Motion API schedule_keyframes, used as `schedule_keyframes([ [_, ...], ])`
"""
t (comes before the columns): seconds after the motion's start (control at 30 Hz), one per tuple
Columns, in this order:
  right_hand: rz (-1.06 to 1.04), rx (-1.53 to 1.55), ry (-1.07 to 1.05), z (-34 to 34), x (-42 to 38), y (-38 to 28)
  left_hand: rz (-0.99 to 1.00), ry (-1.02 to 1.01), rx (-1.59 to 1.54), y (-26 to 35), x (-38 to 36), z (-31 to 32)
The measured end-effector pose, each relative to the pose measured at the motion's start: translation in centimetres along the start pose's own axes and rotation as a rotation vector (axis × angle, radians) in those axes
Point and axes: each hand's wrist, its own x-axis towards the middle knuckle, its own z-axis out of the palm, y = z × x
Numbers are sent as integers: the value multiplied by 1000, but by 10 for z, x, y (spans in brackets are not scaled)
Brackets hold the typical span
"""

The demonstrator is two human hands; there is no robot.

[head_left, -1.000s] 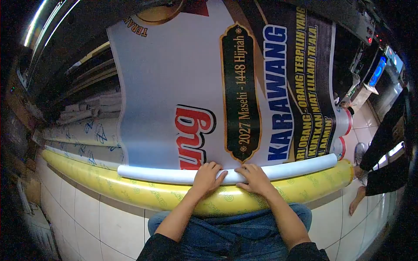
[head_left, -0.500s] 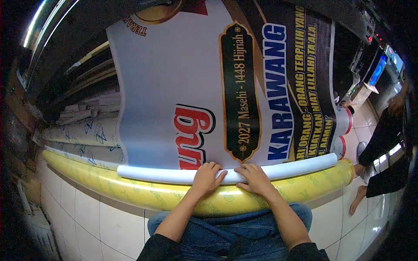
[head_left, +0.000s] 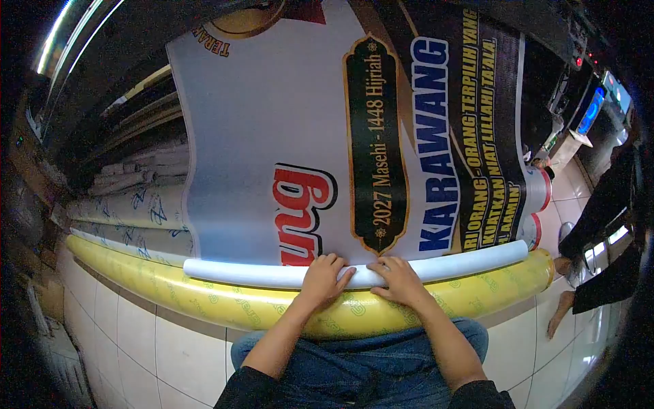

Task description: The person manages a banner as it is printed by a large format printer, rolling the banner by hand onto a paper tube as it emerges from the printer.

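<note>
A printed banner point(head_left: 272, 123) hangs down in front of me, its lower end wound into a white roll point(head_left: 238, 273). The print includes the word KARAWANG and a dark green label with gold lettering. My left hand point(head_left: 327, 278) is closed over the middle of the roll, fingers on top and thumb towards the centre. Just to its right, my right hand point(head_left: 396, 279) grips the same roll in a similar way. Beneath the banner roll lies a long yellow-wrapped roll point(head_left: 252, 310), close against my knees.
More wrapped rolls point(head_left: 129, 208) lie to the left behind the banner. Red-rimmed roll ends point(head_left: 541, 189) show at the right. Another person's bare foot point(head_left: 561, 315) and dark-clothed legs are at far right, near a lit screen point(head_left: 591, 110). Pale floor tiles point(head_left: 184, 347) surround me.
The other person's legs at the right have shifted slightly. My hands, the banner and its roll stay in place.
</note>
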Motion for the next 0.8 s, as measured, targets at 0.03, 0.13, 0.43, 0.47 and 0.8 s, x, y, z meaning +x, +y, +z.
schedule_keyframes([
  [0.03, -7, -6, 0, 0, 0, 0, 9, 15, -9, -1, 0, 2],
  [0.13, -14, -21, 9, 2, -1, 2, 36, 42, -13, -3, 0, 4],
  [0.43, -7, -26, 8, -1, 0, -1, 50, 54, -26, -2, 1, 2],
  [0.47, 0, -23, 2, -1, 0, -2, 44, 55, -28, -1, 0, 1],
  [0.8, -4, -38, 1, 0, 0, -1, 70, 88, -32, -4, 0, 6],
])
